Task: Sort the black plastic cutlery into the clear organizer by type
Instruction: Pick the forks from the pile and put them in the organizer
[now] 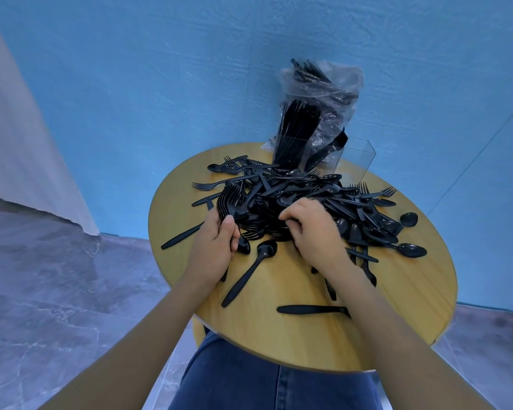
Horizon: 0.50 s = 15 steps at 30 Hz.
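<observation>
A heap of black plastic cutlery (302,196), forks, spoons and knives mixed, covers the far half of a round wooden table (397,306). My left hand (216,247) is shut on a stacked bundle of black forks (230,199), tines pointing away. My right hand (314,229) reaches into the heap with its fingertips pinched on a piece of cutlery I cannot identify. The clear organizer (356,155) stands at the table's far edge; its left compartment holds upright black cutlery (296,131), its right compartment looks empty.
A crumpled clear plastic bag (326,87) with more black cutlery leans over the organizer against the blue wall. A lone spoon (249,270) and a knife (311,309) lie on the near part of the table. My knees in jeans sit under the front edge.
</observation>
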Each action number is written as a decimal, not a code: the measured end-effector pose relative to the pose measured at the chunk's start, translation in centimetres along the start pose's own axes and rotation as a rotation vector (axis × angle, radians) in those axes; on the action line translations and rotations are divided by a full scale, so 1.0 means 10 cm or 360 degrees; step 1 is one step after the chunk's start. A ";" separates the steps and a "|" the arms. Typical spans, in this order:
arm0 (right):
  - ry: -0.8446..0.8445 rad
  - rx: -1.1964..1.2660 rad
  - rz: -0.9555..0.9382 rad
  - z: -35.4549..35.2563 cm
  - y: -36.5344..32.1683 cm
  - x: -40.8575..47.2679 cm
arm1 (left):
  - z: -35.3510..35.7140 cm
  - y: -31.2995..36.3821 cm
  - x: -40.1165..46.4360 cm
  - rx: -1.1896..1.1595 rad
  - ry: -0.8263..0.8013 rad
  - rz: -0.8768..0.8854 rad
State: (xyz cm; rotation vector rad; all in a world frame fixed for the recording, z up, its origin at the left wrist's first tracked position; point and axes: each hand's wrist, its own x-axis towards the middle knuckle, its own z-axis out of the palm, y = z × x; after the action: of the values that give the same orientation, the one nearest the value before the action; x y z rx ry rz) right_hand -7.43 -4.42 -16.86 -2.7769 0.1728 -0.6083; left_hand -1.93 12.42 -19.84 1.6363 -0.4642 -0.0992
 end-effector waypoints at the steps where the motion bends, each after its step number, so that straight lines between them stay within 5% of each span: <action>1: -0.0120 -0.0037 -0.0078 0.01 -0.06 0.01 | 0.00 0.00 0.00 0.0009 -0.0001 0.0000; 5: -0.0378 -0.0168 -0.0157 0.09 -0.18 0.09 | 0.00 0.00 0.00 -0.0002 0.0010 -0.0027; 15: -0.0489 -0.0402 -0.0120 0.01 -0.02 0.01 | 0.01 -0.02 0.01 0.0063 0.0002 -0.0035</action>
State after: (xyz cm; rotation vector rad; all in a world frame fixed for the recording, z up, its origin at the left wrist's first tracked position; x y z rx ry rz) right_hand -7.29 -4.23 -16.81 -3.0885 0.0830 -0.1787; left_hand -1.86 12.34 -20.01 1.6806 -0.4498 -0.1064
